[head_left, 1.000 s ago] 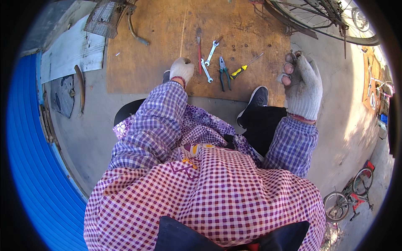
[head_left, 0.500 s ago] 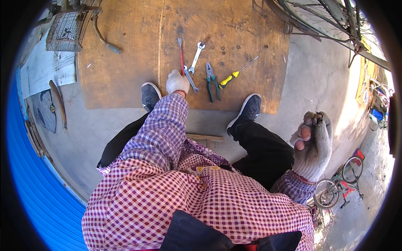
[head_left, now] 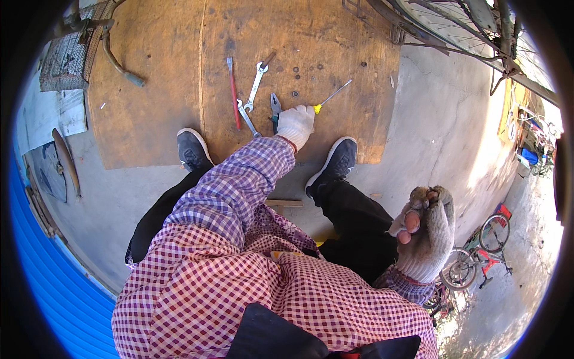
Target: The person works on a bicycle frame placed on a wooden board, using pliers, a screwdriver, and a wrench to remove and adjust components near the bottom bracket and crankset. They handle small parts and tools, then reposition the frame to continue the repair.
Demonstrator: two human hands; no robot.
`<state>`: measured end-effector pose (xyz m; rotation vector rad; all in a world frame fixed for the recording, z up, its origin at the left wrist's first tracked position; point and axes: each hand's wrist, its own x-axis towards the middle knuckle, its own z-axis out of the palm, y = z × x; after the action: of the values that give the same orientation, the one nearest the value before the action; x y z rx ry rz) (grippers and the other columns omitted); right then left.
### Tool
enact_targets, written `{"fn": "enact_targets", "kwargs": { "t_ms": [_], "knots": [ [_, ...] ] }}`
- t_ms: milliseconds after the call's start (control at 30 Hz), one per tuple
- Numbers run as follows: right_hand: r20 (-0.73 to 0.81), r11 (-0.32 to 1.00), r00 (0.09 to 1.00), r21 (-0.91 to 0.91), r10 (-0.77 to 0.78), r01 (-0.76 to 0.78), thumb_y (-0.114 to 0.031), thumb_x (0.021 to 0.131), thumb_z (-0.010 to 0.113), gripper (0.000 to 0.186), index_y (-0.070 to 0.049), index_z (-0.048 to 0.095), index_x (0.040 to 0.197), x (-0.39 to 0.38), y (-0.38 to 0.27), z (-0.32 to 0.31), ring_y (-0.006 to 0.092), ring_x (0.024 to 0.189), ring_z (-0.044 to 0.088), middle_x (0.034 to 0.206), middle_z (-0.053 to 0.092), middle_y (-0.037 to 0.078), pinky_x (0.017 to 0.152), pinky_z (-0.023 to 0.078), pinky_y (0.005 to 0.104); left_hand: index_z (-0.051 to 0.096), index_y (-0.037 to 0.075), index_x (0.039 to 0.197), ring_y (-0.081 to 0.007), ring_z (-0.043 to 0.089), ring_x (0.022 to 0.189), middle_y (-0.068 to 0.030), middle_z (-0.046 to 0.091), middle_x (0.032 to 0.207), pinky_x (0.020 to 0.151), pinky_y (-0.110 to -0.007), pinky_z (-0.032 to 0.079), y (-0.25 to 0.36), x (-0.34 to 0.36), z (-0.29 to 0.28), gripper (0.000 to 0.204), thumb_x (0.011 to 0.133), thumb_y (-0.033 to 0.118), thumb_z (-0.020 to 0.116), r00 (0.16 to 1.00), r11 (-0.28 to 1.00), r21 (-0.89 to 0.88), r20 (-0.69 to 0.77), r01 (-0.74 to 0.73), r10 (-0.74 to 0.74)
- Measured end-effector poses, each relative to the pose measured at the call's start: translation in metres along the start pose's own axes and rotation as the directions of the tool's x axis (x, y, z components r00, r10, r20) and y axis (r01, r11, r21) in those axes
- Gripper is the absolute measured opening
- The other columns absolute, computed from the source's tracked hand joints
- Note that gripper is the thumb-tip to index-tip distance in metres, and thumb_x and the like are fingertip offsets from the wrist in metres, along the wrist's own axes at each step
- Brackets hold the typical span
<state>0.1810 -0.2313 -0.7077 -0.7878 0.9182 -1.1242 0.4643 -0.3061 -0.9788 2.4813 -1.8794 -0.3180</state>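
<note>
My left hand, in a white knit glove, is closed over the yellow-handled screwdriver, whose thin shaft points up-right. Just left of it on the board lie teal-handled pliers, partly hidden by the hand, a silver wrench, a second wrench and a red bar-like tool with a flat tip. My right hand, in a soiled glove with bare fingertips, is held beside my right leg with fingers curled together; whatever is between them cannot be made out.
The plywood board lies on concrete, with my shoes on its near edge. A wire basket and curved tube are upper left, a bicycle wheel upper right. Bicycles stand at right, a blue corrugated surface at left.
My left hand has moved right from beside the red tool to the yellow screwdriver. My right hand has come down from the board's right edge toward my leg, still curled.
</note>
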Motion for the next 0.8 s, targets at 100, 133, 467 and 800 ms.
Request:
{"fn": "enact_targets", "kwargs": {
  "t_ms": [100, 133, 467, 800],
  "knots": [
    [-0.008, 1.0, 1.0, -0.022, 0.007, -0.007, -0.022, 0.102, 0.065, 0.024, -0.003, 0.06, 0.116, -0.007, 0.0, 0.002, 0.0119, 0.052, 0.051, 0.096, 0.062, 0.014, 0.04, 0.041, 0.0233, 0.061, 0.006, 0.117, -0.0335, 0.075, 0.101, -0.017, 0.072, 0.11, 0.079, -0.046, 0.061, -0.005, 0.004, 0.008, 0.028, 0.097, 0.025, 0.067, 0.993, 0.993, -0.004, -0.004, 0.121, -0.121],
    [0.003, 1.0, 1.0, -0.025, 0.011, -0.011, -0.022, 0.102, 0.065, 0.024, -0.003, 0.06, 0.116, -0.01, 0.0, 0.003, 0.0119, 0.052, 0.051, 0.096, 0.062, 0.014, 0.04, 0.041, 0.0232, 0.061, 0.005, 0.117, -0.0337, 0.075, 0.101, -0.0174, 0.073, 0.109, 0.078, -0.046, 0.061, -0.009, 0.004, 0.005, 0.027, 0.097, 0.023, 0.066, 0.99, 0.99, -0.019, 0.018, 0.141, -0.141],
    [0.038, 0.999, 0.999, -0.048, 0.017, -0.015, -0.019, 0.1, 0.067, 0.024, -0.003, 0.059, 0.116, -0.011, -0.009, 0.009, 0.012, 0.053, 0.052, 0.097, 0.061, 0.016, 0.042, 0.043, 0.0218, 0.068, 0.004, 0.119, -0.0404, 0.071, 0.112, -0.022, 0.071, 0.122, 0.096, -0.05, 0.056, -0.022, -0.058, -0.022, 0.043, 0.092, 0.036, 0.068, 0.803, 0.728, -0.347, 0.179, 0.592, -0.568],
    [0.093, 1.0, 0.996, -0.005, 0.015, -0.014, -0.019, 0.098, 0.071, 0.026, -0.001, 0.058, 0.111, -0.014, -0.008, 0.014, 0.0124, 0.053, 0.052, 0.094, 0.061, 0.016, 0.042, 0.045, 0.0244, 0.056, 0.002, 0.126, -0.044, 0.066, 0.116, -0.0243, 0.063, 0.129, 0.097, -0.052, 0.055, -0.034, -0.053, -0.008, 0.054, 0.088, 0.029, 0.082, 0.676, 0.517, -0.57, 0.095, 0.639, -0.73]
  ]
}}
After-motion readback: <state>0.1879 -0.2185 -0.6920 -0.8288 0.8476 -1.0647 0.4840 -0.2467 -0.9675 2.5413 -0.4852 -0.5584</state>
